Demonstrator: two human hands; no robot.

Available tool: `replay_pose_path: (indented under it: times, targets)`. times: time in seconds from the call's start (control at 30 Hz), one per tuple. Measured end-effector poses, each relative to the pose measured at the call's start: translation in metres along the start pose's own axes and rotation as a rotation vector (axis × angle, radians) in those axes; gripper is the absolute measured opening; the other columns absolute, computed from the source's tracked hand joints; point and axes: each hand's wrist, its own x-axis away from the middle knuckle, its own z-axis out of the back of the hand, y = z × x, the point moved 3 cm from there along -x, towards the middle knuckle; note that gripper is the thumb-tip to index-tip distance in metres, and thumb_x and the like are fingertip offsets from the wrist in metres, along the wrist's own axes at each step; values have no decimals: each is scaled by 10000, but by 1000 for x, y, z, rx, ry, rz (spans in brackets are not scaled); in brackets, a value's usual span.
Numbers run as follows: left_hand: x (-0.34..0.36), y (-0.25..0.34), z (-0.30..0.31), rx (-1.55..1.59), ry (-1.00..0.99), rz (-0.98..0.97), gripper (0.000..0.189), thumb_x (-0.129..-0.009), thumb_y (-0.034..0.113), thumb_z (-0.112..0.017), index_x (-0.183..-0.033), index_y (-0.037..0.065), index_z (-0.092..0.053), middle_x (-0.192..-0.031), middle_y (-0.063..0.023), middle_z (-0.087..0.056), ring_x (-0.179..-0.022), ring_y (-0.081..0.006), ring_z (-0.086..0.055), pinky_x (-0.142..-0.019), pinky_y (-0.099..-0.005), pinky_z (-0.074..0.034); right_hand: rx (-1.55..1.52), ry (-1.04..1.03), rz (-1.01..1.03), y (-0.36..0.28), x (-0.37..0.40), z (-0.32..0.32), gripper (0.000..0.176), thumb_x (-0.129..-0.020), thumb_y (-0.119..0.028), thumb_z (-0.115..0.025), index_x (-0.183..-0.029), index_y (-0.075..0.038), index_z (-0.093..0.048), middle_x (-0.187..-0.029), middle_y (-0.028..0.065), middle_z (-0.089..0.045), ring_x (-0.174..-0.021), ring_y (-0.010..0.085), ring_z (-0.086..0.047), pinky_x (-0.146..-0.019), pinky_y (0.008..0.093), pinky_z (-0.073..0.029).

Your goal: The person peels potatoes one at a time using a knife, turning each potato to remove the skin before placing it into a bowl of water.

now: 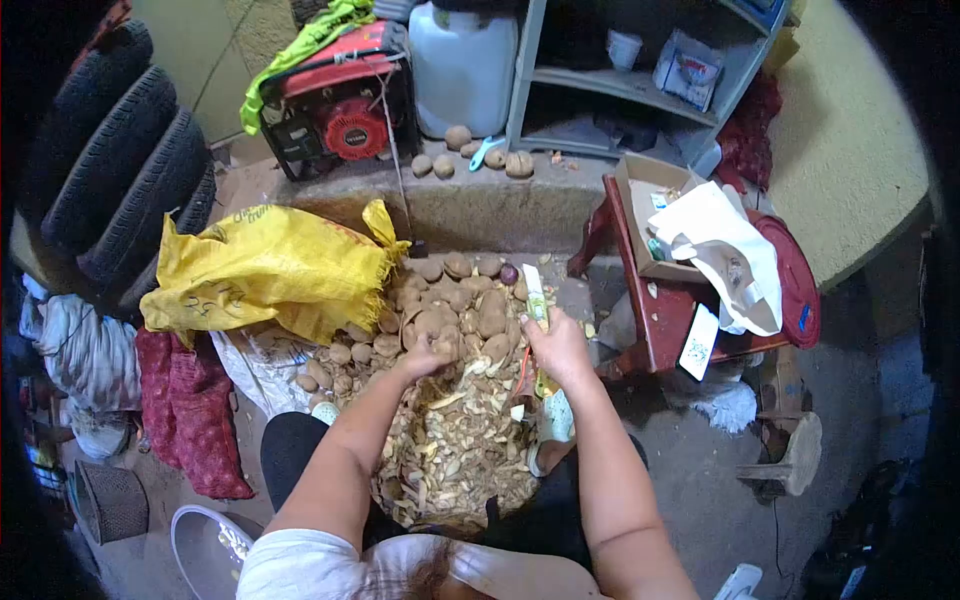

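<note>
My left hand [428, 358] is closed around a potato [446, 345], low over the pile of unpeeled potatoes [455, 298]. To its right, my right hand [560, 348] is closed beside a long, narrow white and yellow-green piece [535, 290] that sticks out beyond the fingers; I cannot tell what it is. A bed of potato peelings [455, 445] covers the ground between my feet, just below both hands. One purple onion [509, 274] lies at the far edge of the potatoes.
A yellow sack [265, 270] lies left of the potatoes, near red net bags [185, 420]. A red generator [345, 105] and a shelf [620, 85] stand behind the ledge [480, 220]. A red-brown table [660, 320] is at right, a bowl [205, 550] at lower left.
</note>
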Motion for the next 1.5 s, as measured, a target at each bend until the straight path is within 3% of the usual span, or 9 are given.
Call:
replay_pose_path:
  times: [0.17, 0.23, 0.37, 0.43, 0.53, 0.83, 1.0, 1.17, 1.5]
  targets:
    - [78, 112, 52, 872, -379, 89, 534, -783, 86, -515, -1237, 55, -234, -1076, -152, -487, -911, -311, -536, -724, -451, -485, -219, 52, -39, 10, -14, -8, 372, -755, -348, -557, -883, 1, -567, -688, 196, -581, -696, 328, -579, -631, 394, -429]
    - [114, 137, 67, 1142, -647, 191, 499, -785, 111, -517, -1226, 92, -285, -1096, -129, -482, -910, -301, -538, -713, -445, -490, -828, -50, -211, 3, -11, -14, 338, -751, -329, -566, -854, -6, -580, -665, 145, -582, -645, 255, -575, -597, 356, -433]
    - [153, 147, 86, 584, -268, -186, 478, -742, 119, -611, -1149, 89, -362, -939, -110, -553, -775, -166, -564, -585, -277, -479, -59, 100, -7, -2, -10, -19, 245, -774, -263, -563, -816, -21, -574, -638, 35, -540, -591, 117, -505, -552, 276, -413]
    - [166, 146, 89, 540, -108, -193, 572, -636, 138, -722, -1087, 41, -383, -885, -69, -535, -662, -109, -537, -477, -222, -436, -397, 10, -74, -12, -4, -31, 273, -793, -280, -554, -823, -10, -573, -652, 2, -525, -607, 102, -457, -578, 276, -399]
    - [161, 141, 95, 67, 221, -472, 653, -555, 223, -762, -1033, 22, -366, -947, -143, -528, -837, -207, -543, -706, -318, -452, -458, -21, 24, -48, 12, -26, 292, -794, -292, -554, -864, -9, -568, -663, -2, -515, -632, 96, -452, -602, 275, -403]
    - [141, 148, 103, 21, 346, -322, 703, -548, 270, -768, -1050, -14, -367, -948, -170, -542, -863, -244, -546, -764, -318, -433, -345, -180, 107, -53, 6, -68, 306, -801, -273, -544, -934, 3, -553, -758, 56, -583, -724, 102, -499, -677, 282, -420]
    - [127, 149, 109, 367, 62, -225, 652, -547, 242, -778, -1040, -22, -443, -897, -95, -565, -789, -148, -538, -719, -270, -442, 216, 3, 376, -84, 17, -64, 173, -735, -238, -572, -840, -101, -551, -641, 170, -571, -611, 345, -560, -529, 411, -448]
    - [133, 151, 116, -166, 330, -215, 697, -501, 338, -764, -1011, -44, -481, -912, -200, -581, -848, -262, -576, -744, -303, -445, 329, 129, 707, -92, 27, -78, 135, -688, -175, -568, -728, -72, -489, -539, 118, -528, -527, 299, -537, -469, 413, -419]
    - [145, 155, 127, -156, 393, -185, 439, -514, 268, -705, -801, -32, -561, -797, -199, -596, -768, -283, -593, -700, -345, -459, 441, 187, 807, -91, 38, -92, 91, -625, -78, -519, -699, -61, -469, -545, 86, -534, -510, 252, -529, -480, 349, -416]
